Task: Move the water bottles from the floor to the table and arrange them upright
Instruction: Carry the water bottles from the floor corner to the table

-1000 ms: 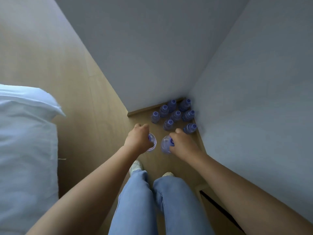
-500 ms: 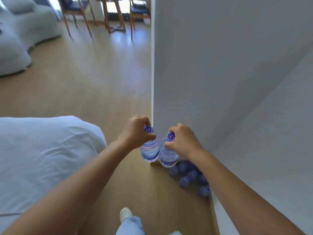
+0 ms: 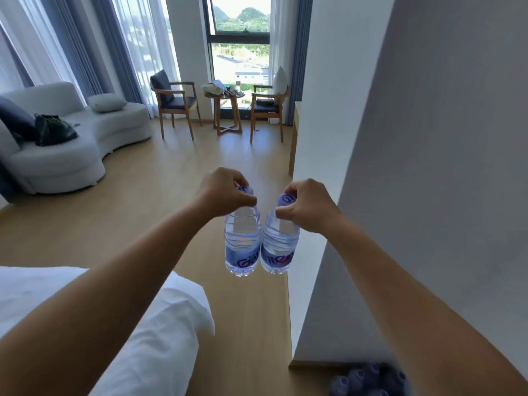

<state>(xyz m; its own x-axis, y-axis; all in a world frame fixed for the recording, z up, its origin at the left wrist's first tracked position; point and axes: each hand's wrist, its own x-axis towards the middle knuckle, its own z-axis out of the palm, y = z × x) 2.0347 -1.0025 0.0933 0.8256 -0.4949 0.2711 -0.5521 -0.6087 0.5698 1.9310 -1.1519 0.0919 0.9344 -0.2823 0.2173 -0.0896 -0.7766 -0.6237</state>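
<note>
Two clear water bottles with purple caps and purple labels hang upright side by side in the air, touching. My left hand [image 3: 225,194] grips the neck of the left bottle [image 3: 243,244]. My right hand [image 3: 307,205] pinches the neck of the right bottle [image 3: 280,244]. Several more bottles [image 3: 368,380] stand on the floor in the corner at the bottom right, partly hidden by my right arm. A small round wooden table [image 3: 225,97] with things on it stands far ahead by the window.
A white bed [image 3: 154,332] fills the lower left. A white wall [image 3: 328,138] runs along my right, a wooden desk edge [image 3: 294,138] beyond it. A grey sofa [image 3: 71,144] sits at the left; two wooden chairs [image 3: 174,104] flank the table. Open wooden floor lies ahead.
I have straightened up and lifted both bottles from floor height to chest height. My view swung from the corner to the room ahead; the floor bottles dropped to the bottom edge.
</note>
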